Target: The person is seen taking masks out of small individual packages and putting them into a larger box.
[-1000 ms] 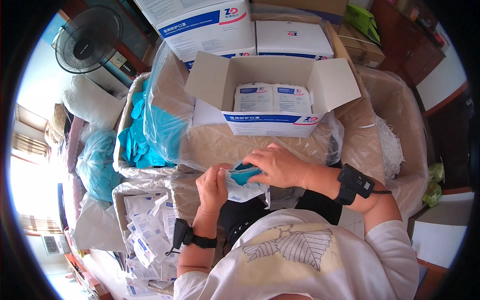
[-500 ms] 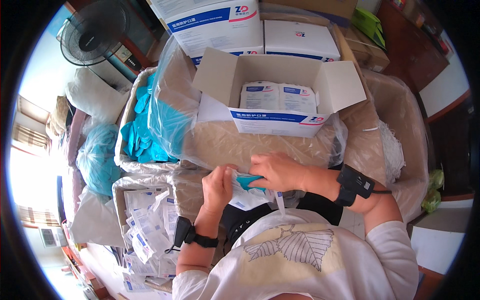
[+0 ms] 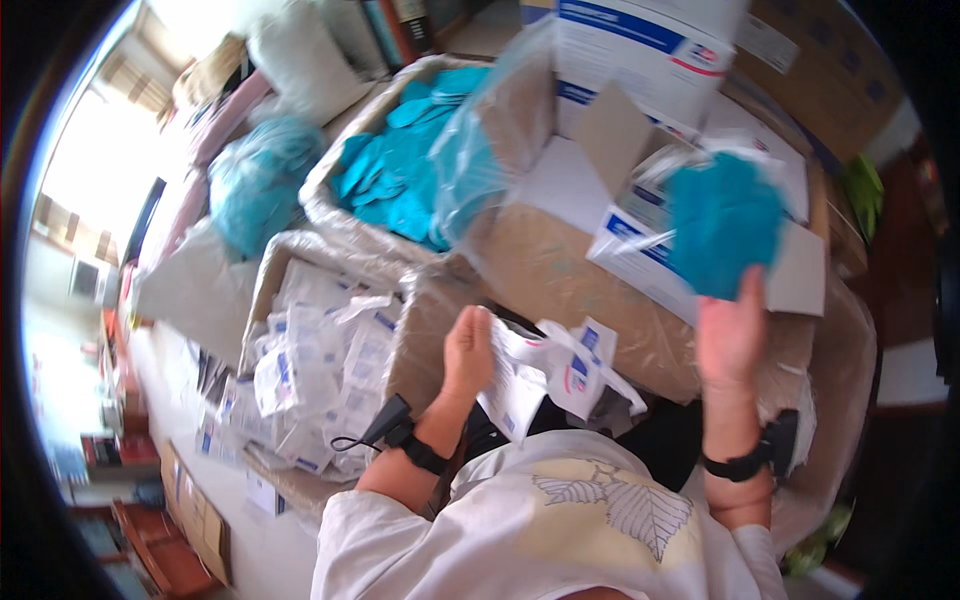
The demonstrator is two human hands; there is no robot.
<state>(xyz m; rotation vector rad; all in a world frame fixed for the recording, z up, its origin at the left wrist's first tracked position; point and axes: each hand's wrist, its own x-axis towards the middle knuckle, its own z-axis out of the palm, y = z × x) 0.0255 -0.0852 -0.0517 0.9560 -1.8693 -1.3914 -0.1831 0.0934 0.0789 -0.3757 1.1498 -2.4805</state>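
The teal contents (image 3: 725,225), inside the white wrapper (image 3: 516,395) earlier, are now out, held up by the right hand (image 3: 730,335) toward the frame's upper right. The left hand (image 3: 468,352) grips the wrapper near centre, so both are separated.

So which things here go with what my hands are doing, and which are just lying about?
Likely in use:
torn white-and-blue packet, in left hand
flat teal bundle, in right hand
open white cardboard carton
heaped flat teal pieces
heaped white printed packets

Probably just lying about:
stuffed white sack
rounded blue plastic bag
bright green item
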